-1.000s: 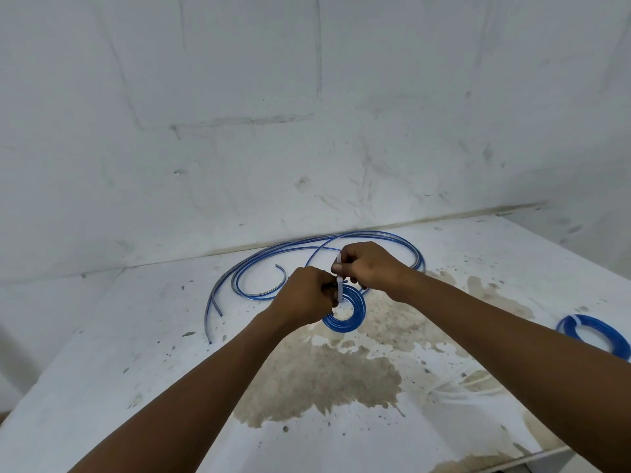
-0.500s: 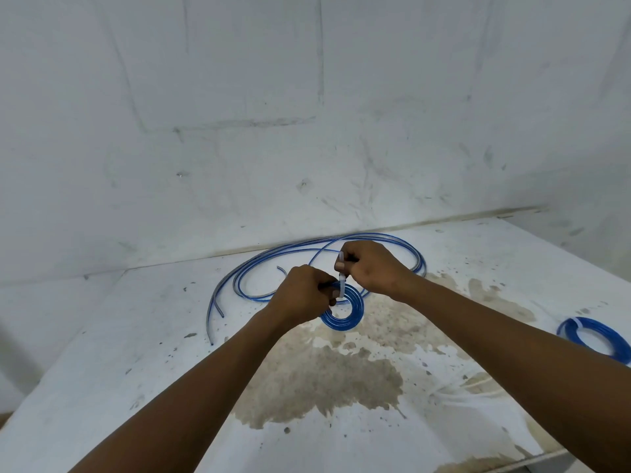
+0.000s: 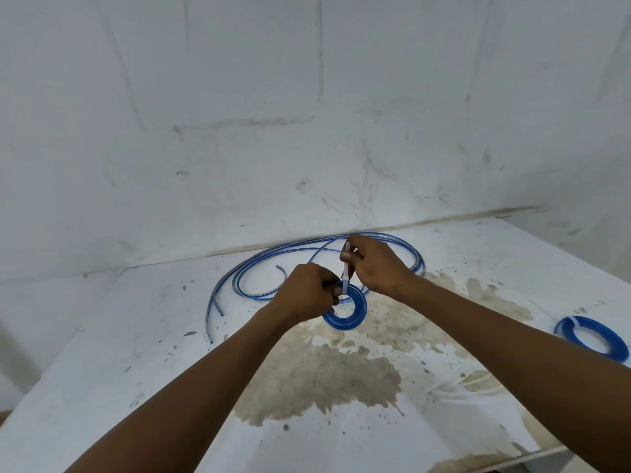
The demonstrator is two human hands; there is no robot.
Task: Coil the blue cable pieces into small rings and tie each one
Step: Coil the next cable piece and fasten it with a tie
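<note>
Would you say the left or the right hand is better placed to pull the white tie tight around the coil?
Right, probably: the right hand already pinches the white tie's free end above the coil, while the left hand grips the coil.

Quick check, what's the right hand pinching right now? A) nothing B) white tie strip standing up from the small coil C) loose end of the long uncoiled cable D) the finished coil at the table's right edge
B: the right hand pinches the white tie strip rising from the small blue coil, which the left hand steadies; the tied coil lies untouched at the right.
</note>
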